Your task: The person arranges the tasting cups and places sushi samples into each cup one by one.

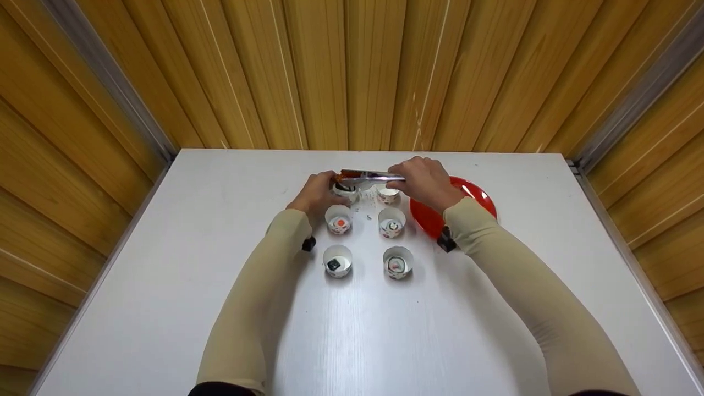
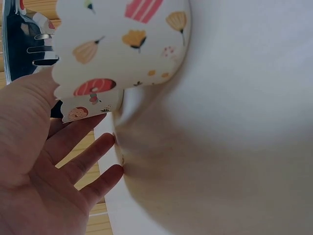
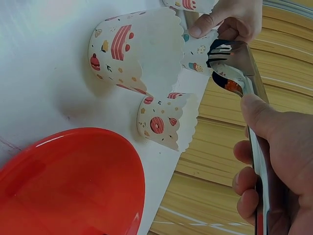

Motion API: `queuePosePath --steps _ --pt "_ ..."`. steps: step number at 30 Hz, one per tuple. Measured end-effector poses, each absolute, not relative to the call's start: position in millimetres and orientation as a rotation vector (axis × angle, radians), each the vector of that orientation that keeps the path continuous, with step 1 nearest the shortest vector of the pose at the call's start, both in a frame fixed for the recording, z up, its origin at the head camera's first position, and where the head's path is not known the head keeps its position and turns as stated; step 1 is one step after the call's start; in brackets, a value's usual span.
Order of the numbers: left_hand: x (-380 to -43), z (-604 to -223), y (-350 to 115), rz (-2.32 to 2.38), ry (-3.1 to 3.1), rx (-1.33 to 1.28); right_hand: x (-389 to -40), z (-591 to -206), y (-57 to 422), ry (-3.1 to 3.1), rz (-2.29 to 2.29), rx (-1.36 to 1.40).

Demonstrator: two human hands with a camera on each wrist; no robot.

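My left hand (image 1: 318,192) holds the far left paper cup (image 3: 198,53), thumb on the near side and fingers spread around it. With my right hand (image 1: 423,179) I grip metal food tongs (image 3: 255,142), one arm ending in fork-like tines. The tong tips hang at that cup's mouth. Something orange and dark (image 3: 233,86) shows by the tips; whether they pinch it, I cannot tell. Nearer me, one left cup (image 1: 338,225) has an orange-centred piece (image 1: 341,223), and the front left cup (image 1: 342,270) a dark piece (image 1: 333,264).
Under my right wrist lies a red plate (image 1: 426,218). In the right column are a far cup (image 1: 389,198), a middle cup (image 1: 392,232) with a small roll, and a front cup (image 1: 397,273) with a pink-centred sushi roll (image 1: 396,264). A wood-look wall (image 1: 330,77) rises behind the white table (image 1: 220,181).
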State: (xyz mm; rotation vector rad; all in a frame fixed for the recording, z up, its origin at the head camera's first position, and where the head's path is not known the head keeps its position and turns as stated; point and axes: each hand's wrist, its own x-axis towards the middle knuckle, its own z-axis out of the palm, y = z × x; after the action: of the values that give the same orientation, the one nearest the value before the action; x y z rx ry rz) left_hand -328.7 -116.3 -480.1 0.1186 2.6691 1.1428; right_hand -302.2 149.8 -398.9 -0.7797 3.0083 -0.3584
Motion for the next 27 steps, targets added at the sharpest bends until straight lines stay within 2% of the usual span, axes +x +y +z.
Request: queuePosePath --steps 11,27 --pt "-326.2 -478.5 -115.2 1.116 2.711 0.193 -300.8 -401.1 148.9 3.071 -0.284 -0.902" --pt "-325.8 -482.9 -119.7 1.155 2.701 0.195 -300.8 -400.3 147.3 3.014 -0.368 -0.832"
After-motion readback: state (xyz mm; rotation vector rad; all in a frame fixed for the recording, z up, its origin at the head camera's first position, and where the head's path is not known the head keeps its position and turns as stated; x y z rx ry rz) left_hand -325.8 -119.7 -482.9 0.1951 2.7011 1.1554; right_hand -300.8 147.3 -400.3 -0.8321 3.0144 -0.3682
